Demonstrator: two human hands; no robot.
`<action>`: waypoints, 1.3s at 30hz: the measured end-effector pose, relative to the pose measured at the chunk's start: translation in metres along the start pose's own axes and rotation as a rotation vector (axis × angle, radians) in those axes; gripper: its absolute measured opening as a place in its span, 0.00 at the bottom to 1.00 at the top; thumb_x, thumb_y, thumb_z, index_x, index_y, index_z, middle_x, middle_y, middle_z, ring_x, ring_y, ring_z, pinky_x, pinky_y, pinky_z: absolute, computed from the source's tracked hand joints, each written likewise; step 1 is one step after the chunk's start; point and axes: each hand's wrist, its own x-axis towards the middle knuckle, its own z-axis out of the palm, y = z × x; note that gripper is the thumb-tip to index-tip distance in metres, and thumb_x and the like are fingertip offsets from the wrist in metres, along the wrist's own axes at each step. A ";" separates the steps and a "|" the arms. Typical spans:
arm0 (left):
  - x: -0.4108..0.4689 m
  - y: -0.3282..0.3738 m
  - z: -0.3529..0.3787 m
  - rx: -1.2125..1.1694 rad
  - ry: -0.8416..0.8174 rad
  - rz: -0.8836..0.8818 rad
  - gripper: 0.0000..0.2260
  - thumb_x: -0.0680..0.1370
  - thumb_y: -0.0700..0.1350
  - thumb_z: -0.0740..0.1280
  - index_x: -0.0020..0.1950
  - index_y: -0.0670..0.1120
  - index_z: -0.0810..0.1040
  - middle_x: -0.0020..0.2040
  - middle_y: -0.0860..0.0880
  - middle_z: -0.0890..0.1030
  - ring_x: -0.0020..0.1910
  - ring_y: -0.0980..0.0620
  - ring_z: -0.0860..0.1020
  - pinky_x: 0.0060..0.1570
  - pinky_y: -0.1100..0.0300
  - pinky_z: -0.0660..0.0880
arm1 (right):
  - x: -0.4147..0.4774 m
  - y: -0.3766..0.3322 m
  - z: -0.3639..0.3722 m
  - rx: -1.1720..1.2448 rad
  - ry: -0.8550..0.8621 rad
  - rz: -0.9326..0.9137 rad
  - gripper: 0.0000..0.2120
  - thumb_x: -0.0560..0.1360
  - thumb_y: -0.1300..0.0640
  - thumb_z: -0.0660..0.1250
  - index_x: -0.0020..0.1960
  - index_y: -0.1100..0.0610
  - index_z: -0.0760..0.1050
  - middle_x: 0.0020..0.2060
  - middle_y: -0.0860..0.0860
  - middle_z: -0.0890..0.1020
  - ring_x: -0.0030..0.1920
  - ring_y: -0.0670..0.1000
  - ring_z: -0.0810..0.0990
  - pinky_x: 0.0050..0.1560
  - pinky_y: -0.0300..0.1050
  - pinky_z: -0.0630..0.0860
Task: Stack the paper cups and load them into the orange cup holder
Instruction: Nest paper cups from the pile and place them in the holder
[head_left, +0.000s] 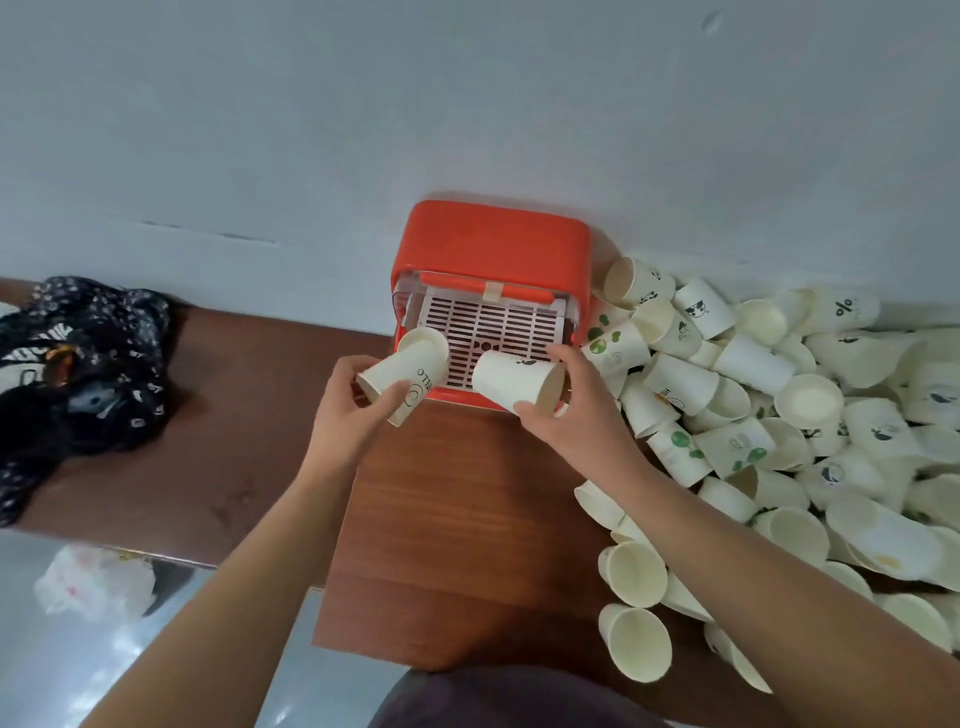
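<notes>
The orange cup holder (493, 244) stands against the wall with its front open, showing a white slotted tray (493, 332) inside. My left hand (348, 410) grips a paper cup printed "HELLO" (410, 371), lying tilted with its base toward the holder's left front corner. My right hand (576, 405) holds another paper cup (511, 379) on its side, its open mouth facing right. Both cups hover just in front of the holder's tray, a small gap between them.
A large heap of loose paper cups (779, 415) covers the brown wooden table (457, 519) to the right, some near its front edge. A dark patterned cloth (88, 374) lies at the left. A white plastic bag (93, 582) sits on the floor below.
</notes>
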 end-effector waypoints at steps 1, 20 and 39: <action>0.004 0.004 -0.006 -0.023 0.031 0.010 0.15 0.76 0.51 0.73 0.60 0.53 0.75 0.51 0.51 0.82 0.48 0.54 0.82 0.41 0.60 0.79 | 0.006 -0.007 0.004 0.022 0.012 -0.002 0.37 0.69 0.44 0.74 0.73 0.46 0.61 0.67 0.44 0.70 0.66 0.46 0.71 0.67 0.51 0.74; 0.107 -0.014 0.019 0.777 -0.326 0.324 0.37 0.71 0.45 0.78 0.77 0.49 0.66 0.75 0.47 0.67 0.73 0.43 0.65 0.69 0.44 0.69 | 0.040 -0.033 0.042 -0.015 0.226 0.002 0.34 0.72 0.45 0.74 0.73 0.49 0.64 0.67 0.46 0.71 0.67 0.47 0.71 0.66 0.53 0.73; 0.119 -0.029 -0.014 0.273 -0.423 0.063 0.25 0.78 0.54 0.67 0.74 0.50 0.70 0.68 0.54 0.78 0.64 0.54 0.77 0.67 0.48 0.74 | 0.077 -0.067 0.093 -0.217 0.175 -0.121 0.33 0.70 0.47 0.78 0.70 0.53 0.69 0.66 0.49 0.71 0.66 0.50 0.69 0.66 0.45 0.68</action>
